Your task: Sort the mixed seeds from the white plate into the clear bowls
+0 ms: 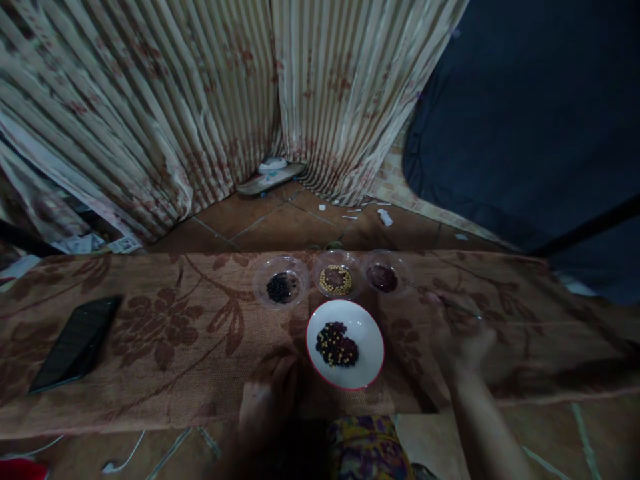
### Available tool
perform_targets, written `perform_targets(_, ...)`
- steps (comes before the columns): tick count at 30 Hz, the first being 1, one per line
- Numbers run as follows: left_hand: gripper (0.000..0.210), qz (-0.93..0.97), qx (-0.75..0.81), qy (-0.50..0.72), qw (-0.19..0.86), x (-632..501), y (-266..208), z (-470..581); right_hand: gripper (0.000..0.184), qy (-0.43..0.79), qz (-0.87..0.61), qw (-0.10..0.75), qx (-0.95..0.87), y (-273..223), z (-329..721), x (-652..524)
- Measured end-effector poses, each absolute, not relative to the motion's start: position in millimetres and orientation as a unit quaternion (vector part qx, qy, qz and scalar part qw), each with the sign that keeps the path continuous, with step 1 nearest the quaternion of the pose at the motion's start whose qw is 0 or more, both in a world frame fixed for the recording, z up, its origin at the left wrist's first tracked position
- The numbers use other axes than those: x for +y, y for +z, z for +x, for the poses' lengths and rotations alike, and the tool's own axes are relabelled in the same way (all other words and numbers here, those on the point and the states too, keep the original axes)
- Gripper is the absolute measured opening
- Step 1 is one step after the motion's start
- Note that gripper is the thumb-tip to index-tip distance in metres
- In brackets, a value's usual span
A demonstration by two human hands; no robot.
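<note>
A white bowl with a red rim (370, 333) stands on the cloth before me, holding a heap of mixed beans (337, 345), dark ones with yellow ones among them. Behind it is a row of three clear plastic bowls: black beans (280, 288) on the left, yellow beans (336, 280) in the middle, dark red beans (383, 278) on the right. My right hand (463, 340), blurred, is closed around a thin metal tool (460, 307), right of the bowls; its exact kind is unclear. My left hand (273, 387) rests on the cloth left of the white bowl, fingers curled in.
A brown flower-patterned cloth (190, 353) covers the narrow table. On its left side lies a dark tablet or phone (75, 343). Striped curtains (210, 100) hang beyond, with a skateboard (270, 179) and paper scraps (385, 217) on the tiled floor.
</note>
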State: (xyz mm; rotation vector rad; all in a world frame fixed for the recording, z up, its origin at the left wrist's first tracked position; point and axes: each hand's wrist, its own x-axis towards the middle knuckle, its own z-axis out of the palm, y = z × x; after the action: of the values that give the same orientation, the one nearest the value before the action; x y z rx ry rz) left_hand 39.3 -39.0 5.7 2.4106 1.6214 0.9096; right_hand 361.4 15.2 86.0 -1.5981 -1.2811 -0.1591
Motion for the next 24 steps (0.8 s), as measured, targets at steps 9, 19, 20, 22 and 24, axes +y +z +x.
perform_targets(9, 0.02, 0.79, 0.529, 0.304, 0.051, -36, 8, 40, 0.027, -0.023, -0.673, 0.524, -0.521, 74, 350, 4)
perform_targets(19, 0.016, 0.791, 0.54, 0.28, 0.061, -40, 3, 39, 0.024, 0.166, -0.639, 0.436, -0.612, 40, 315, -45)
perform_targets(20, 0.016, 0.791, 0.54, 0.28, 0.063, -40, 2, 39, 0.023, 0.162, -0.631, 0.428, -0.627, 38, 314, -45)
perform_targets(22, 0.014, 0.791, 0.539, 0.279, 0.068, -41, 3, 39, 0.021, 0.149, -0.616, 0.42, -0.649, 36, 312, -42)
perform_targets(24, 0.014, 0.79, 0.538, 0.284, 0.07, -41, 3, 39, 0.018, 0.135, -0.607, 0.418, -0.662, 37, 310, -40)
